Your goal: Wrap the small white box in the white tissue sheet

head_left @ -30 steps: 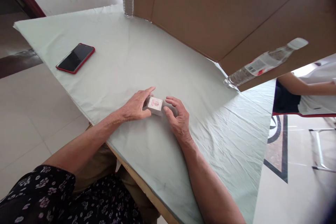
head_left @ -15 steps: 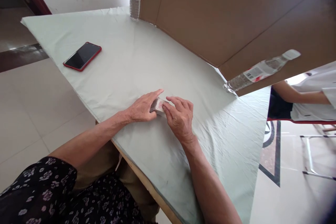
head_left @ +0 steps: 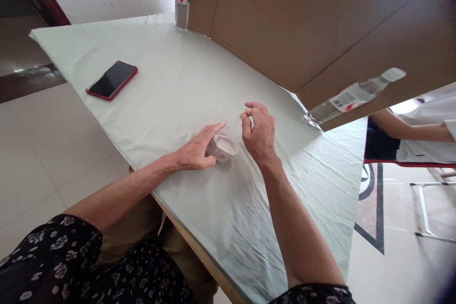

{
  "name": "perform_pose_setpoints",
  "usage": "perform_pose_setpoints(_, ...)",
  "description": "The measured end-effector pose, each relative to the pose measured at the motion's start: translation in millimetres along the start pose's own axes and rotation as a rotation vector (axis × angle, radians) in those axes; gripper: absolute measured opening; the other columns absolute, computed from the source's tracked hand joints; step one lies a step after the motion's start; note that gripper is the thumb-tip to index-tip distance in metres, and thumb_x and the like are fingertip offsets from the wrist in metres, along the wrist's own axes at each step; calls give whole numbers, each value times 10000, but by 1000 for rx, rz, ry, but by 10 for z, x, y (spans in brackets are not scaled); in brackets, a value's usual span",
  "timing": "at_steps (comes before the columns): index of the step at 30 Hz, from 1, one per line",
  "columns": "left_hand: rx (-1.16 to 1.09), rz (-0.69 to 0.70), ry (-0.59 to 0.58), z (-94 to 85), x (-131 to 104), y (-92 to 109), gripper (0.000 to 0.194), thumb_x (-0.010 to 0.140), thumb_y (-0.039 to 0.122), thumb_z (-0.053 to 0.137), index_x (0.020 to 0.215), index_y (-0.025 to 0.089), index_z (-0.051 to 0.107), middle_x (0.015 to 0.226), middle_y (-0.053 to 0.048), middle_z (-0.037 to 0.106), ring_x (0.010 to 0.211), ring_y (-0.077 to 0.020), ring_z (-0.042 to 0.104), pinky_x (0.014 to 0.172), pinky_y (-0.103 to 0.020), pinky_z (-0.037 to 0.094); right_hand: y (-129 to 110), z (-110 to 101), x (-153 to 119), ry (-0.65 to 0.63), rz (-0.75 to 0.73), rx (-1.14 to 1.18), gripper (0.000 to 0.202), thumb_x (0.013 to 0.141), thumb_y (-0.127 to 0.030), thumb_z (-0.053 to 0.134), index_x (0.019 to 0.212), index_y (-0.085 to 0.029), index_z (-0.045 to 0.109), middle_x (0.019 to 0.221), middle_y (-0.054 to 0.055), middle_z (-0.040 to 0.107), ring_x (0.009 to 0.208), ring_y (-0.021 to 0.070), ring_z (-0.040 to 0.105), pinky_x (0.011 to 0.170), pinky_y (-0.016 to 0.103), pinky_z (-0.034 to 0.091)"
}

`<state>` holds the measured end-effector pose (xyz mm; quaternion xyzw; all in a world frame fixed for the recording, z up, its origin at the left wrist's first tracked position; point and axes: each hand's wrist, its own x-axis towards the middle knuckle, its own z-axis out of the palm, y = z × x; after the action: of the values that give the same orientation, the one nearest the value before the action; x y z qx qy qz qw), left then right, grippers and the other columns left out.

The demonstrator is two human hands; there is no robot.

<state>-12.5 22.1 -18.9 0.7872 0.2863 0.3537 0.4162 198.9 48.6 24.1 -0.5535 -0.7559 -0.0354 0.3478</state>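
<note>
A small box-shaped pack (head_left: pixel 224 147), whitish and a little blurred, rests on the cloth-covered table. My left hand (head_left: pixel 199 148) is closed around its left side, thumb on the near side and fingers on the far side. Just right of the pack and higher, my right hand (head_left: pixel 259 130) has its thumb and forefinger pinched together. Between this pinch and the top of the pack stretches a thin, see-through whitish sheet (head_left: pixel 234 129), smeared by motion; whether it is film or tissue is unclear.
A black phone in a red case (head_left: pixel 112 80) lies at the left. Two clear bottles, one upright (head_left: pixel 182 2) and one that looks tilted (head_left: pixel 351 99), stand against a large brown cardboard panel (head_left: pixel 285 23). Another person's arm (head_left: pixel 409 128) shows beyond the table's right edge.
My right hand has moved up and right, away from the pack, drawing the thin sheet out from it. The left hand stays on the pack.
</note>
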Motion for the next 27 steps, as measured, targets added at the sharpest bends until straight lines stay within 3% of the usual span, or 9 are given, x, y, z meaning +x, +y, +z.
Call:
perform_pose_setpoints(6, -286, -215, -26, -38, 0, 87, 758, 755, 354, 710, 1443, 195, 431, 1365, -146, 550, 1135, -284, 594, 986, -441, 481, 219, 172, 320, -51, 43, -39, 129, 938, -201, 447, 906, -225, 570, 1253, 156, 663, 1176, 288, 616, 963, 469, 459)
perform_pose_setpoints(10, -548, -323, -10, -46, 43, 55, 669, 781, 534, 718, 1301, 159, 526, 1259, -142, 617, 1097, -272, 624, 917, -396, 496, 312, 251, 423, 6, 122, 61, 117, 907, -214, 486, 856, -231, 591, 1175, 121, 688, 1113, 258, 632, 978, 446, 460)
perform_pose_setpoints(15, -653, -433, 34, -67, 89, 13, 616, 762, 466, 754, 1260, 135, 605, 1257, -146, 658, 1136, -286, 622, 932, -394, 480, 70, 46, 111, 108, 346, 284, 178, 929, -351, 495, 943, -235, 630, 890, 33, 687, 787, 188, 633, 789, 359, 496)
perform_pose_setpoints(18, -687, -423, 89, -66, 85, -4, 582, 763, 430, 756, 1256, 145, 639, 1271, -136, 664, 1171, -293, 612, 954, -396, 470, -208, -118, -193, -126, 439, 304, 287, 856, -506, 628, 776, -232, 599, 686, -12, 622, 634, 161, 567, 650, 311, 442)
perform_pose_setpoints(20, -712, -405, 96, -66, 75, -6, 574, 762, 432, 762, 1254, 154, 659, 1242, -123, 679, 1176, -289, 610, 975, -396, 462, -355, -150, -337, -285, 464, 247, 359, 805, -576, 679, 755, -230, 599, 687, -9, 632, 640, 164, 563, 636, 307, 407)
perform_pose_setpoints(23, -784, -397, 82, -77, 71, 10, 556, 744, 426, 775, 1222, 157, 686, 1208, -114, 694, 1142, -277, 631, 973, -393, 465, -426, -92, -425, -355, 505, 215, 309, 775, -520, 701, 741, -229, 599, 698, -8, 649, 650, 166, 556, 630, 305, 371)
perform_pose_setpoints(27, -818, -426, 152, -112, 100, 30, 473, 703, 376, 775, 1101, 125, 722, 1051, -107, 726, 979, -231, 667, 892, -364, 489, -277, -4, -448, -202, 599, 495, 201, 808, -367, 592, 666, -225, 586, 649, -18, 612, 645, 156, 524, 657, 304, 395)
